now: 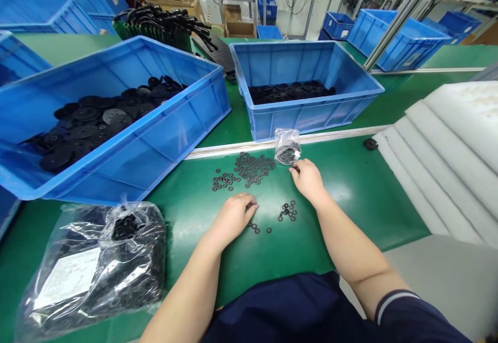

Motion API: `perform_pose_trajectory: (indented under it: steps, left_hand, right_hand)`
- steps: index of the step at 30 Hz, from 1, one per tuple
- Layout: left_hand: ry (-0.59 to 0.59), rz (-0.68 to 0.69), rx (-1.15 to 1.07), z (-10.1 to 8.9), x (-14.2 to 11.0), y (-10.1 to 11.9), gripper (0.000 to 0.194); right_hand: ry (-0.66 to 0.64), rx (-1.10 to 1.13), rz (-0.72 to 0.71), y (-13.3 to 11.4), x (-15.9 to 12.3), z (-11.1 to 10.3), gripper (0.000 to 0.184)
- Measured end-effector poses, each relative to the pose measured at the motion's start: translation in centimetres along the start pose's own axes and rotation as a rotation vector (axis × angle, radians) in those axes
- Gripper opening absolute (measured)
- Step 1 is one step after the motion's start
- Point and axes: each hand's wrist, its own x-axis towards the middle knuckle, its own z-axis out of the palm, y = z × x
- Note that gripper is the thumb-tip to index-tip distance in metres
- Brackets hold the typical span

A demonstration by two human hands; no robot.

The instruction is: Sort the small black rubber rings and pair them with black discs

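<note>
Washers (244, 169) lie loose in small heaps on green counter (350, 213), a few bagged.
Left hand (233, 218) and right hand (307, 179) curl their fingers (252, 206) beside them, near clear bag (287, 147); any pinch cannot be told.

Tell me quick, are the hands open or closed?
Left hand: half closed near small black rings, grip unclear.
Right hand: half closed, fingertips down, grip unclear.

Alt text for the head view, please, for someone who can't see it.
A person's left hand and right hand lie among small black rings scattered on a green workbench, near a small clear plastic bag of them. Blue plastic crates of black discs stand behind.
</note>
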Motion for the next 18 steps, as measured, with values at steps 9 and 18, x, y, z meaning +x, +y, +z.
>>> perform_pose_trajectory:
  steps: [9,18]
  left_hand:
    - [0.248,-0.412,-0.891,2.1,1.3,0.5,0.027]
    - [0.238,-0.424,-1.073,2.2,1.4,0.1,0.028]
  right_hand:
    - [-0.014,0.193,-0.188,-2.2,-1.2,-0.5,0.006]
    - [-0.079,0.397,-0.529,-7.3,-4.4,0.6,0.011]
